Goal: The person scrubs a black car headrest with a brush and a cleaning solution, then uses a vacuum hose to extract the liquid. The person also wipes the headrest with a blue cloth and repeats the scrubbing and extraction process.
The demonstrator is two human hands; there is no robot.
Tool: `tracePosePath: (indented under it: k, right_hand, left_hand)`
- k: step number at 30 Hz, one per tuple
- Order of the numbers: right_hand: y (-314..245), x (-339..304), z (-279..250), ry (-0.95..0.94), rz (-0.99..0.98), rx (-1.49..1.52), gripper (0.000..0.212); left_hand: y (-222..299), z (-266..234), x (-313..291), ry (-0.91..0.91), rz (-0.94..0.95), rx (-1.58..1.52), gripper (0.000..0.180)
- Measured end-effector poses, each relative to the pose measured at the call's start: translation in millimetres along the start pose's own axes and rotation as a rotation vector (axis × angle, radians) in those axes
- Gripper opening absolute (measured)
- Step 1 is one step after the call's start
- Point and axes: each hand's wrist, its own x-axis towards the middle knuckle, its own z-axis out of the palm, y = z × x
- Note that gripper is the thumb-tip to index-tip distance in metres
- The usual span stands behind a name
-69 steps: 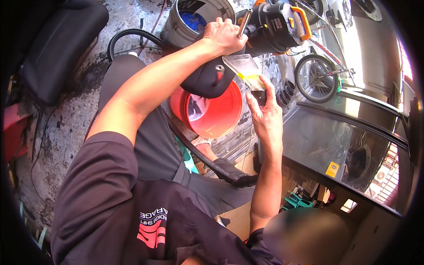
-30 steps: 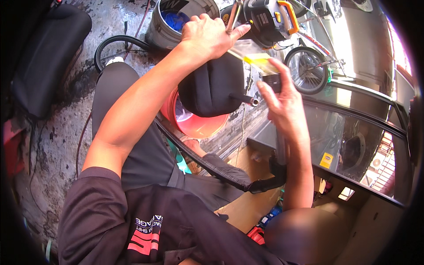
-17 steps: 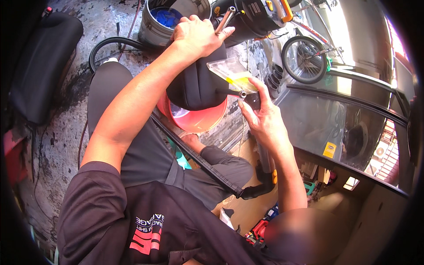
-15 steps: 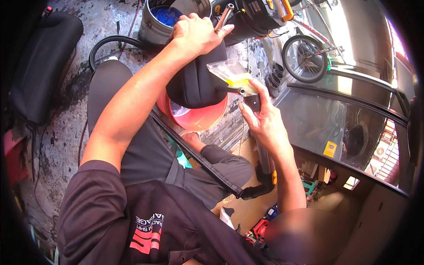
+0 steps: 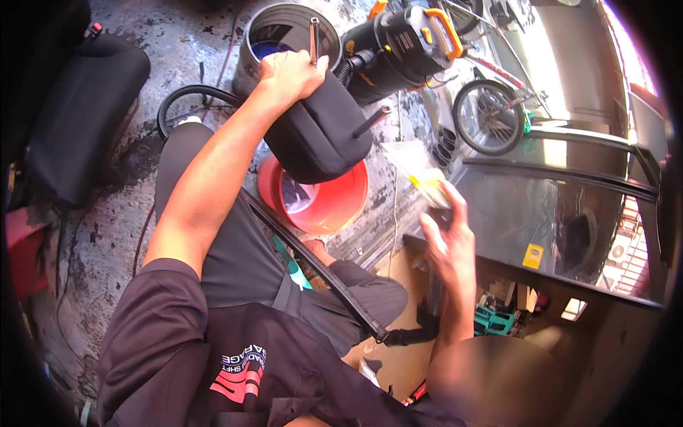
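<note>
My left hand (image 5: 290, 75) grips a black fabric car headrest (image 5: 320, 135) near one of its two metal posts. That post sticks up past my thumb, while the other metal post (image 5: 372, 122) points to the right. Below the headrest stands a red bucket (image 5: 350, 201). To its right, my right hand (image 5: 453, 238) is closed around a clear plastic vacuum nozzle (image 5: 410, 158) with a yellow part. The nozzle is held apart from the headrest, and its lower end is partly hidden by my fingers.
A ribbed black hose (image 5: 316, 265) crosses my lap. A grey bucket (image 5: 245, 60) with something blue inside stands beyond my left hand, beside a black-and-yellow vacuum cleaner (image 5: 398, 53). A black car seat part (image 5: 89, 117) lies at left. A bicycle wheel (image 5: 488, 117) and a glazed panel (image 5: 512, 206) are at right.
The nozzle has moved right and away from the headrest with my right hand. The headrest has turned in my left hand, which shifted left, and its second post now shows clearly.
</note>
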Motion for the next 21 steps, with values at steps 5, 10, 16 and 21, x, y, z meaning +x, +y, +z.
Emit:
tracePosePath:
  k: [5,10,16,21]
  right_hand:
    - [-40.3,-35.1,-18.1,0.003,-0.011,0.287,0.063]
    - [-44.5,-6.6,1.5,-0.050,-0.213,0.031,0.060]
    - [-9.8,49.7,43.5,-0.180,-0.100,0.059,0.065]
    - [0.7,69.4,55.9,-0.146,-0.150,0.097,0.061]
  left_hand:
    - [-5.0,-10.0,-5.7,-0.074,-0.042,0.122,0.064]
    - [21.8,-28.0,-42.6,-0.043,0.032,0.095,0.055]
    - [25.1,-7.8,-59.8,-0.018,0.142,0.008,0.059]
    - [5.0,1.1,-53.8,0.281,0.548,-0.150,0.035]
